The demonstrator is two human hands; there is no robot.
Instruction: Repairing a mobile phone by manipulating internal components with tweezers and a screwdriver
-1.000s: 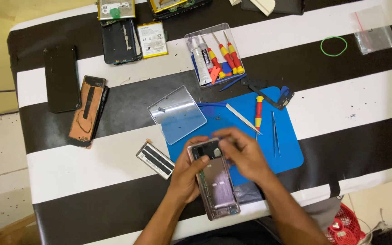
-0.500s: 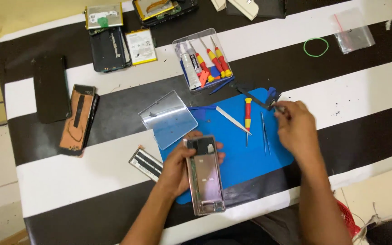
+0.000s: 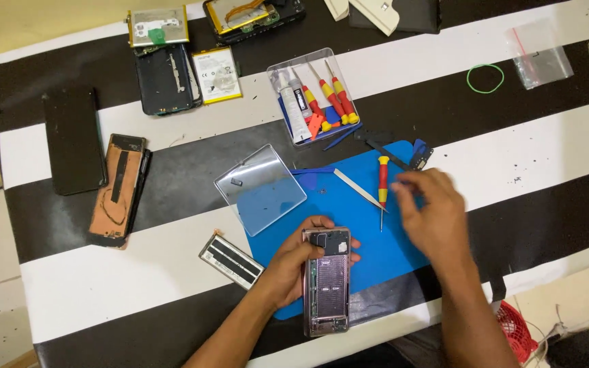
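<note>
My left hand (image 3: 299,261) grips an opened phone (image 3: 326,283) by its left edge; the phone lies on a blue mat (image 3: 356,225) with its back off and its insides showing. My right hand (image 3: 431,217) hovers over the right side of the mat, blurred, fingers curled close to a red-and-yellow screwdriver (image 3: 382,187). Whether it holds anything small I cannot tell. A white pry stick (image 3: 358,189) lies left of the screwdriver.
A clear plastic lid (image 3: 260,187) lies at the mat's left corner. A clear tool box (image 3: 313,95) of screwdrivers stands behind. Phone parts (image 3: 117,187) and a battery (image 3: 217,73) lie left; a flat strip (image 3: 231,259) lies beside my left forearm. A green rubber band (image 3: 485,78) and a small bag (image 3: 540,51) lie right.
My right hand left the phone, reached to the mat's far right corner, then drew back toward the screwdriver. My left hand kept hold of the phone.
</note>
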